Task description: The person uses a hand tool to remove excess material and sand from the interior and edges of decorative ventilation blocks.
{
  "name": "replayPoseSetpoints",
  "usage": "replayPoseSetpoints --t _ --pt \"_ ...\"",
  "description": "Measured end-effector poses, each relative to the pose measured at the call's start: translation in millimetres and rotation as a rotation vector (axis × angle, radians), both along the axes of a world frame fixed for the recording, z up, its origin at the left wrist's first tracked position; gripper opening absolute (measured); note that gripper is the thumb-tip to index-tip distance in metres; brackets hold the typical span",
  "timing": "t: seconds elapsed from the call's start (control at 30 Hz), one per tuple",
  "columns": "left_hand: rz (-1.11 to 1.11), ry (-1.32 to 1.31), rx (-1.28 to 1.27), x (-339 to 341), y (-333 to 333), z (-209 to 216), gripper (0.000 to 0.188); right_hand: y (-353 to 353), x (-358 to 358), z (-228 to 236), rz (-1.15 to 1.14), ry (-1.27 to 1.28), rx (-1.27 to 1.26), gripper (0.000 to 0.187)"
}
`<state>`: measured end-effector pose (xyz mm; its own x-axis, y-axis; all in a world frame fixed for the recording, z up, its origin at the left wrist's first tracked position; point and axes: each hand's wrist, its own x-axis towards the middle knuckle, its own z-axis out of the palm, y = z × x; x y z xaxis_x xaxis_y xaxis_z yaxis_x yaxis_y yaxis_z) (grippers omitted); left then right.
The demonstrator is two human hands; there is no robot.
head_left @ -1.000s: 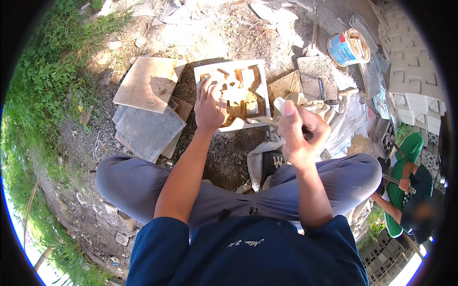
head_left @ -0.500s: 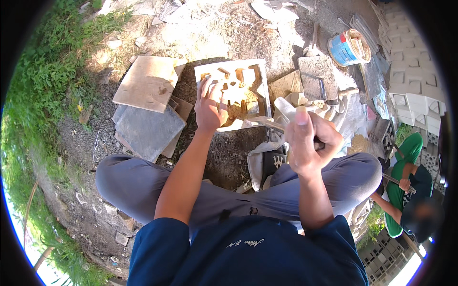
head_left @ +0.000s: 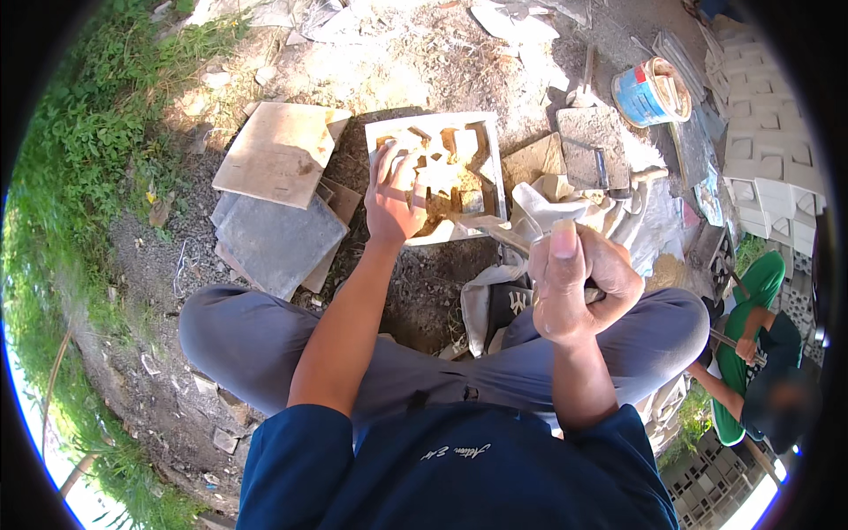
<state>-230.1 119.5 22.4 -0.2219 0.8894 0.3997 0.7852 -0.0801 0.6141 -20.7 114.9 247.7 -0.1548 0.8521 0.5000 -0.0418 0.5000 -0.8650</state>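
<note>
A square, pale block (head_left: pixel 497 168) with a raised rim and several angular pieces inside lies on the ground before me, its inside sunlit and brownish. My left hand (head_left: pixel 395 205) rests over the left part of it, fingers spread and pointing away from me. Closed in a fist with the thumb on top, my right hand (head_left: pixel 580 281) grips a thin hand tool (head_left: pixel 505 235). The tool's narrow, blade-like end reaches left to the block's near right corner. Its handle is mostly hidden in my fist, so its exact kind cannot be told.
Flat boards and slabs (head_left: pixel 281 240) are stacked at left. Beyond my right hand lie a dusty slab (head_left: pixel 590 141), crumpled pale cloth (head_left: pixel 539 205) and a blue bucket (head_left: pixel 649 93). White patterned blocks (head_left: pixel 767 150) are piled far right. Another person (head_left: pixel 751 349) in green sits at right.
My right hand with the tool has come slightly nearer to me. My left hand stays on the block. The whole view has shifted a little.
</note>
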Motion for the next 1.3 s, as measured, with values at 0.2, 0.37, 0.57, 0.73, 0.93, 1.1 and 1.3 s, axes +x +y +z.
replayPoseSetpoints --t 0.2,0.37,0.57,0.73,0.93,1.1,1.3 --pt "-0.016 -0.102 0.055 -0.8 -6.0 -5.4 0.048 9.8 -3.8 -28.1 -0.117 -0.106 -0.095 0.046" --pt "-0.012 -0.123 0.079 -0.2 -5.4 -2.6 0.051 12.0 -6.1 -36.3 -0.109 -0.199 -0.141 0.047" --pt "-0.041 -0.107 0.079 0.4 -5.2 3.3 0.054 5.5 -3.4 -16.8 -0.099 -0.062 -0.094 0.048" --pt "-0.022 -0.071 0.033 0.2 -6.4 -1.7 0.053 9.5 -2.2 -26.0 -0.104 -0.085 -0.250 0.048" --pt "0.002 -0.065 -0.002 0.1 -7.6 -2.0 0.057 13.7 -9.0 -23.3 -0.084 -0.196 -0.203 0.048" --pt "0.017 -0.123 0.030 -0.2 2.3 0.3 0.055 5.0 -7.6 0.8 -0.074 -0.021 -0.086 0.050" --pt "0.043 -0.102 -0.003 2.0 -9.4 -5.2 0.054 -1.9 -6.4 -3.6 -0.063 -0.163 -0.177 0.050"
